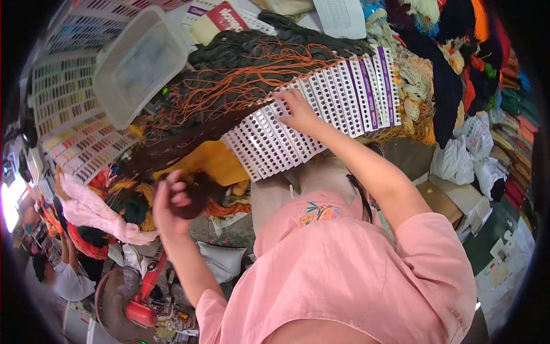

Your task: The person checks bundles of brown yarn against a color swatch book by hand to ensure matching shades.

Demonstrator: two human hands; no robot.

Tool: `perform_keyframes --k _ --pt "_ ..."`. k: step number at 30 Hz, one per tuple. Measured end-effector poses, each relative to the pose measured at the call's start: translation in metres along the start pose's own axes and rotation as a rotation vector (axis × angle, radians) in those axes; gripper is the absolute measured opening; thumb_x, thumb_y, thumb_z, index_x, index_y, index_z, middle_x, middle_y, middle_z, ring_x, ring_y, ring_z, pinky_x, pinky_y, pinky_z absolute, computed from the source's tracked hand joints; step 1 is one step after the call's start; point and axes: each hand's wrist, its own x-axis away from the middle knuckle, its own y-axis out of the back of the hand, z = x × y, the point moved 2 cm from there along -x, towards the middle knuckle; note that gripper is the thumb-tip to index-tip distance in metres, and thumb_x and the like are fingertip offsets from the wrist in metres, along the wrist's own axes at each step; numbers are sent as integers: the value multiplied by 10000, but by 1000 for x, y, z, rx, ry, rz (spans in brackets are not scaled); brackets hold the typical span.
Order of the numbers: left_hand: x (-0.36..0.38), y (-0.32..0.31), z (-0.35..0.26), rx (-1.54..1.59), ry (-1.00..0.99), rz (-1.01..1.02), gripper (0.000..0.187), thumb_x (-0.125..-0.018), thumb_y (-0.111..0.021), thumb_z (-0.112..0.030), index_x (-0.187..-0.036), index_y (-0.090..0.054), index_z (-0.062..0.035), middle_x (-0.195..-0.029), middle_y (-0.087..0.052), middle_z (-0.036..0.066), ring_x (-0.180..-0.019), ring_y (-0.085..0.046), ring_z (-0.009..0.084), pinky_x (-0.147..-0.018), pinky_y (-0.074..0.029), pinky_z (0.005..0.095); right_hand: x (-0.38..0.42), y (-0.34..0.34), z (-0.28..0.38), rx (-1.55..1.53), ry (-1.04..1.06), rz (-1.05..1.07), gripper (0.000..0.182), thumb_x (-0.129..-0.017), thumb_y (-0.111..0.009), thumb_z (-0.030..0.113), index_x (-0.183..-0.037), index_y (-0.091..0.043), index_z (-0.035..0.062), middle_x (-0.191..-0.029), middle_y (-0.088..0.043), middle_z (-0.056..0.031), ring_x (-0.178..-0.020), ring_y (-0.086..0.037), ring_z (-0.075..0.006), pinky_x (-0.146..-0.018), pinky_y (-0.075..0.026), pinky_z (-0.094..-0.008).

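Note:
A long row of white cards punched with round holes (275,143) lies overlapped across the front of my lap. At the upper edge of that row is my right hand (298,112), its fingers bent in a pinch over the cards. What sits between those fingertips is too small to make out. Dark brown thread (212,129) runs along the cards' upper edge toward this hand. Over on the left, my left hand (173,200) is raised with curled fingers, closed around a dark brown bunch of thread (197,198). Loose orange threads (235,74) lie over dark grey-green skeins (240,49) behind the cards.
A translucent plastic tub (140,66) stands at the upper left, beside thread colour charts (69,86). Yellow cloth or paper (212,163) lies under the brown thread. Heaped yarn (418,86) and white plastic bags (475,140) are on the right. A red fan (137,309) stands lower left, near another person (71,281).

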Motion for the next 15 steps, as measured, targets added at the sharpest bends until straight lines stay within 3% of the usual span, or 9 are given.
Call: perform_keyframes --k 1,3,5,7,8,9,11,12,15 --pt "6 -14 17 34 43 86 354 -847 -406 -232 -1069 -439 41 -808 -555 74 -615 -469 79 -520 -392 195 10 2 18 -2 33 -1 411 -600 -609 65 -972 -433 63 -964 -386 -96 -807 -459 -202 -688 -421 -281" --pt "22 -56 43 82 40 133 353 -857 -379 -230 -1084 -417 39 -967 -530 135 -822 -517 187 -673 -435 303 30 1 57 -171 94 21 252 -629 -610 75 -846 -483 59 -883 -408 -68 -727 -463 -148 -568 -422 -240" --pt "28 -65 57 109 11 214 347 -865 -351 -222 -1095 -408 30 -1111 -457 146 -1043 -437 228 -786 -427 394 49 2 108 -283 86 88 90 -689 -585 75 -716 -518 21 -758 -461 -39 -629 -469 -101 -535 -401 -211" --pt "38 -77 61 123 -27 296 366 -869 -342 -224 -1138 -360 24 -1181 -392 134 -1056 -423 219 -799 -426 385 68 -4 153 -686 34 235 81 -761 -547 79 -727 -531 7 -737 -495 -4 -600 -468 -49 -517 -388 -177" --pt "38 -75 64 134 4 338 390 -866 -352 -229 -1156 -331 30 -1188 -385 128 -1042 -429 205 -808 -421 364 77 -3 179 -961 -154 369 79 -764 -552 88 -767 -551 8 -698 -531 4 -572 -485 -49 -507 -387 -170" --pt "46 -83 62 101 -21 328 412 -865 -356 -238 -1167 -325 39 -1148 -419 119 -974 -465 186 -790 -420 323 84 -5 189 -937 -152 388 88 -755 -557 90 -756 -561 2 -679 -540 -6 -562 -487 -47 -479 -382 -173" --pt "59 -90 54 76 -50 504 471 -864 -326 -289 -1178 -318 61 -1048 -476 119 -844 -499 171 -757 -401 300 91 -6 200 -906 -193 376 99 -753 -541 84 -766 -584 -4 -610 -544 -8 -521 -490 -49 -442 -377 -176" --pt "61 -84 53 104 -42 580 511 -862 -294 -330 -1181 -307 69 -1091 -456 139 -917 -491 194 -794 -393 311 94 -2 204 -952 -163 387 102 -756 -529 79 -758 -589 -3 -602 -544 -10 -510 -492 -54 -439 -378 -176" --pt "76 -78 48 258 -43 560 547 -858 -261 -377 -1172 -312 68 -1172 -401 160 -1078 -408 237 -829 -392 351 102 10 211 -1080 -149 399 123 -754 -502 56 -769 -597 -20 -651 -570 -61 -466 -490 -78 -432 -392 -186"
